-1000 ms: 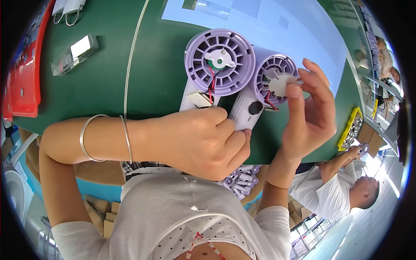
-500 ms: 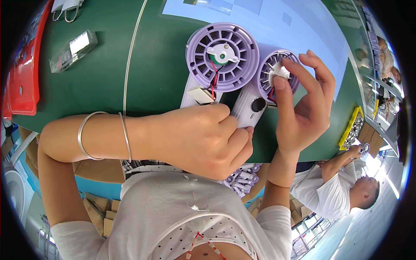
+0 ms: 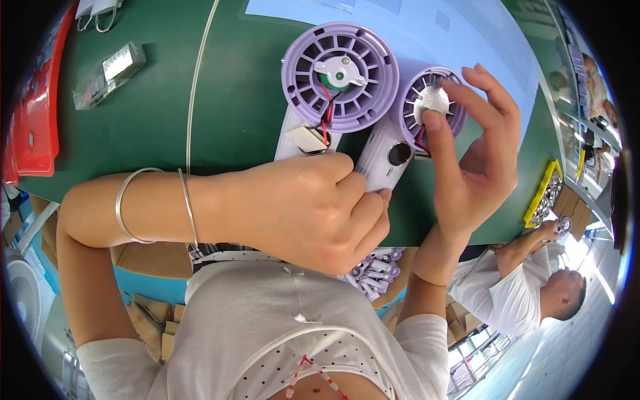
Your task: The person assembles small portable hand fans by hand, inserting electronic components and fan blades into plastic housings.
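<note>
My left hand (image 3: 310,210) is closed over the lower handle of the smaller-headed handheld fan (image 3: 381,159), a pale purple body with a round dark display. Its purple head has a ribbed ring, and a silver disc (image 3: 431,101) sits at the centre. The thumb and index finger of my right hand (image 3: 477,150) pinch that disc by its edges; the other fingers are raised. Beside it lies a second purple fan (image 3: 340,77) with a wider open head, a white bracket, and red and black wires. My left hand covers its handle's lower end; whether it grips it is hidden.
A red tray (image 3: 39,123) and a clear-wrapped packet (image 3: 110,75) lie left on the green table (image 3: 157,133). A blue sheet (image 3: 480,40) spreads at the back. Right are a yellow tray (image 3: 545,193) of small parts and a co-worker (image 3: 520,287). Purple parts (image 3: 373,273) sit below the edge.
The silver disc now faces up as a full round, where it was tilted and partly covered. My right hand has moved slightly right. The wide fan head has shifted a little away from me.
</note>
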{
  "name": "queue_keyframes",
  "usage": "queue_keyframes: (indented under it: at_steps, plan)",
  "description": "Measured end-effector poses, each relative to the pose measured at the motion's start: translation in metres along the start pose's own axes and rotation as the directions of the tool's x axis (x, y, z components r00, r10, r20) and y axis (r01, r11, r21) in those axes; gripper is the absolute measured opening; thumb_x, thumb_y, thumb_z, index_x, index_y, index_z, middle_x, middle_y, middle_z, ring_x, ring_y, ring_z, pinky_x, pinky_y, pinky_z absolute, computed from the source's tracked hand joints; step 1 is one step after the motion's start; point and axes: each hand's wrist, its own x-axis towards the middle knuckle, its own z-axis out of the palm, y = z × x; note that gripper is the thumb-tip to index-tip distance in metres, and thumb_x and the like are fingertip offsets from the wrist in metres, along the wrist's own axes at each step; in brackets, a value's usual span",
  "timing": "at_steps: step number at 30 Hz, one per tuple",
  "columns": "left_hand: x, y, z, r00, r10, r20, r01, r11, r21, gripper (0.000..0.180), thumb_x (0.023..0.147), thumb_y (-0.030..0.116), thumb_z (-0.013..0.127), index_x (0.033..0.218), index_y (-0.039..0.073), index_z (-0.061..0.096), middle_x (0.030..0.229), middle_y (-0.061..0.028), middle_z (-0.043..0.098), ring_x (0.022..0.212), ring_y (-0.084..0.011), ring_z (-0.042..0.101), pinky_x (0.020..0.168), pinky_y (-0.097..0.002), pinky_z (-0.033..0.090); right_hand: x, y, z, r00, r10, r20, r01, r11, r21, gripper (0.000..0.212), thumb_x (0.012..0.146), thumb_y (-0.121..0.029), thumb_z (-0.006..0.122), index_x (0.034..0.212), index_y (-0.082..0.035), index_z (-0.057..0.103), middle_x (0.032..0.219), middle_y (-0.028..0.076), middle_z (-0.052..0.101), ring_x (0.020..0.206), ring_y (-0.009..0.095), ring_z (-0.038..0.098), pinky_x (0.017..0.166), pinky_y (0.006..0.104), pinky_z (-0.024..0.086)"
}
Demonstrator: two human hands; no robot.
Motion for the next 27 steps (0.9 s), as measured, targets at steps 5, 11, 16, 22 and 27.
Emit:
queue_keyframes:
  at_steps: [5,11,16,22,27]
  plan:
    - [-0.001,0.001,0.0,1.0,0.016,-0.025,-0.015,0.999,0.032,0.014,0.07,0.009,0.067,0.079,-0.002,0.069,0.058,0.0036,0.035,0.049,-0.0098,0.037,0.045,-0.0241,0.026,0.001,0.004,-0.007,0.961,0.096,-0.261,-0.002,0.94,0.34,0.036,0.083,0.004,0.071,0.116,0.01,0.06,0.115,0.019,0.063,0.11,0.029,0.06,0.099,0.0383,0.047]
    - [-0.002,0.006,-0.01,0.977,0.122,-0.177,-0.133,0.99,-0.05,0.009,0.073,0.01,0.068,0.078,0.002,0.068,0.06,0.0039,0.033,0.049,-0.0095,0.035,0.044,-0.0242,0.024,-0.039,-0.029,-0.031,0.989,-0.132,-0.072,0.108,0.957,-0.267,0.027,0.085,-0.003,0.066,0.11,0.007,0.068,0.103,0.018,0.063,0.095,0.027,0.059,0.085,0.0375,0.049]
    - [0.005,0.009,-0.034,0.926,0.028,-0.377,-0.11,0.974,-0.2,0.013,0.078,0.018,0.07,0.078,0.005,0.067,0.062,0.0047,0.029,0.049,-0.0091,0.034,0.044,-0.0239,0.023,-0.062,-0.058,-0.006,0.975,-0.051,0.214,0.14,0.895,-0.423,0.037,0.075,-0.027,0.076,0.108,-0.01,0.076,0.091,0.004,0.05,0.087,0.024,0.05,0.082,0.0425,0.037]
    - [0.003,-0.039,-0.078,0.858,-0.51,-0.062,0.373,0.702,-0.606,0.041,0.083,0.014,0.063,0.12,-0.001,0.053,0.104,-0.006,0.054,0.079,-0.0119,0.053,0.063,-0.0268,0.043,-0.068,-0.066,-0.012,0.981,-0.177,0.077,0.18,0.983,-0.038,0.023,0.066,-0.01,0.082,0.088,-0.013,0.075,0.09,0.002,0.058,0.09,0.023,0.058,0.09,0.0479,0.042]
    - [0.01,-0.039,-0.086,0.659,-0.672,0.338,0.587,0.178,-0.79,0.043,0.091,-0.007,0.051,0.133,0.0,0.045,0.117,-0.007,0.048,0.089,-0.0109,0.058,0.079,-0.0275,0.054,-0.045,-0.058,-0.016,0.986,-0.074,-0.151,0.093,0.988,0.121,0.02,0.072,0.009,0.075,0.086,0.0,0.064,0.081,0.009,0.064,0.078,0.028,0.061,0.081,0.0465,0.052]
